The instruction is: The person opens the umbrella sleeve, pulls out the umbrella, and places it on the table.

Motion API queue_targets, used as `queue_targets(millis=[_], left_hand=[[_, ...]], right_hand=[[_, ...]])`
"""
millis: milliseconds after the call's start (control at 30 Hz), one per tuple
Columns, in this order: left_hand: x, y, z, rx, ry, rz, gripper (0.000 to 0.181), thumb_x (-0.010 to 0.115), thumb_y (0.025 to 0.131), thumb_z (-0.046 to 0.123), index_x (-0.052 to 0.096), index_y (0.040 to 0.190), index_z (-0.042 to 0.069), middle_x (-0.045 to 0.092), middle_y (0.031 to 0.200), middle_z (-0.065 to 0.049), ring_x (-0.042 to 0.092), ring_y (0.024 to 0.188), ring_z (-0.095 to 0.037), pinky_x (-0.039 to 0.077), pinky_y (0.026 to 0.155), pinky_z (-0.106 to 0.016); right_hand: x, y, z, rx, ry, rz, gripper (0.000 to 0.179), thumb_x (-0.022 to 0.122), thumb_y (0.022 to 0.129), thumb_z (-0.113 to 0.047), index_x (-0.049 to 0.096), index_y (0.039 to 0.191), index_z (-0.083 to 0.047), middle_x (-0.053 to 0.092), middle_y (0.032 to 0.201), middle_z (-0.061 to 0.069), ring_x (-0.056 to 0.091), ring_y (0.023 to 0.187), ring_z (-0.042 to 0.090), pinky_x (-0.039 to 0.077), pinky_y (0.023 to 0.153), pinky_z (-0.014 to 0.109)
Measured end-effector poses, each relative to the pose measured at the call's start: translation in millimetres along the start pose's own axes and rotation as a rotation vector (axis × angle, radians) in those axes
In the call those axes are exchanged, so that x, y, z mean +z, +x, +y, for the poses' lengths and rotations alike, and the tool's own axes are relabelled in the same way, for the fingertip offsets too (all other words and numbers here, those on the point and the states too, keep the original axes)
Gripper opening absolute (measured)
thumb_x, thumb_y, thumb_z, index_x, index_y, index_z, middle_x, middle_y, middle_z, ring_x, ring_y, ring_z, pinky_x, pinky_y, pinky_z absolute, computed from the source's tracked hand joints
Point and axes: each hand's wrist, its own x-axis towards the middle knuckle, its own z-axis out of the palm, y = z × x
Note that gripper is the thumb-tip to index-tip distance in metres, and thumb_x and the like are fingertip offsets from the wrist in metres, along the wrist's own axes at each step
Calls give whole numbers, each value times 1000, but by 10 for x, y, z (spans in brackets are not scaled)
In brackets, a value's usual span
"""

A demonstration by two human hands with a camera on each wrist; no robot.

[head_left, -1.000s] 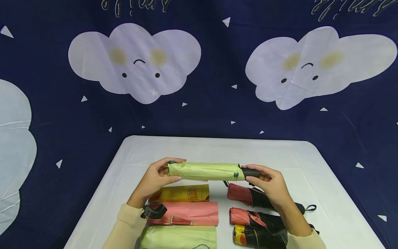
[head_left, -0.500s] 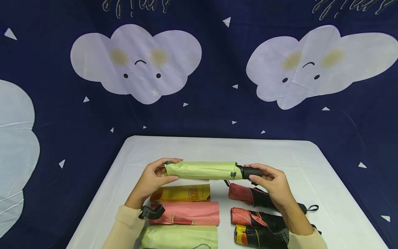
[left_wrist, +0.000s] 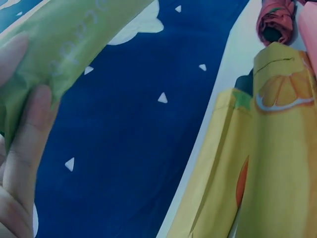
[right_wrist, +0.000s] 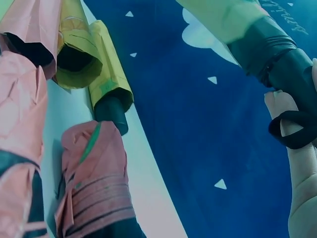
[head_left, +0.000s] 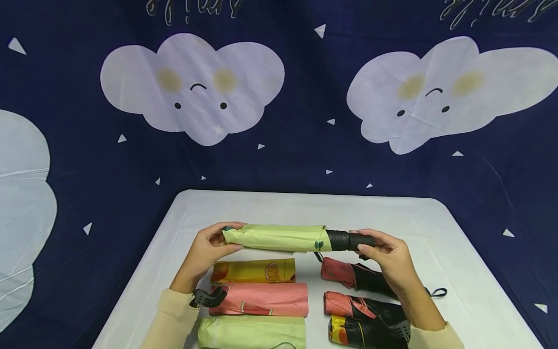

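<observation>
So there's a folded umbrella [head_left: 337, 240] held up above the worktop, running side to side, partly inside a light green sleeve [head_left: 276, 238] with its black end sticking out on the right. The left hand [head_left: 211, 246] pinches the far left end of the sleeve between thumb and fingers, and the right hand [head_left: 387, 249] grips the black handle, a black strap loop [right_wrist: 297, 130] hanging right by the fingers.

Below on the left, three more sleeves lie in a row: a yellow sleeve with orange slices [head_left: 257, 270], a pink sleeve [head_left: 279, 298], and a second green sleeve [head_left: 257, 331] closest to the person. The wrist views also show another yellow sleeve [right_wrist: 110, 64] just beside the orange-slice one, a dark end poking out.

Over on the right are two red-and-black umbrellas [head_left: 337, 272] plus a yellow-and-black umbrella [head_left: 342, 332]. White worktop [head_left: 305, 208], dark blue cloud-print cloth [head_left: 305, 116] behind.
</observation>
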Motion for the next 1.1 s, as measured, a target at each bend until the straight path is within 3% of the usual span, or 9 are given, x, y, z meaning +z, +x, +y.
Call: queue_targets(millis=[167, 333, 700, 1100], left_hand=[[-94, -48, -33, 34, -24, 11, 45, 76, 86, -11, 62, 129, -11, 64, 131, -15, 66, 102, -20, 58, 84, -25], [-121, -94, -63, 30, -31, 30, 43, 75, 87, -9, 61, 128, -12, 65, 130, -14, 66, 105, -20, 57, 88, -26], [-190, -184, -131, 25, -25, 68, 39, 75, 87, -10, 63, 124, -11, 66, 129, -13, 66, 103, -19, 58, 84, -25], [-334, -159, -103, 21, -15, 90, 38, 75, 87, -9, 64, 123, -10, 68, 124, -11, 65, 98, -17, 58, 83, -23]], right_hand=[[-69, -5, -13, -18, 3, -12, 35, 65, 93, 14, 57, 127, 18, 72, 122, 7, 74, 91, 17, 60, 71, 26], [-120, -27, -15, -3, 0, -18, 35, 64, 93, 15, 58, 127, 17, 73, 122, 8, 75, 91, 19, 61, 71, 27], [-231, -53, -53, -16, 17, -3, 34, 60, 94, 18, 58, 127, 18, 73, 122, 10, 75, 93, 20, 61, 71, 29], [-373, -138, -52, -37, 58, 49, 34, 54, 94, 24, 53, 128, 23, 73, 122, 11, 73, 99, 23, 61, 72, 29]])
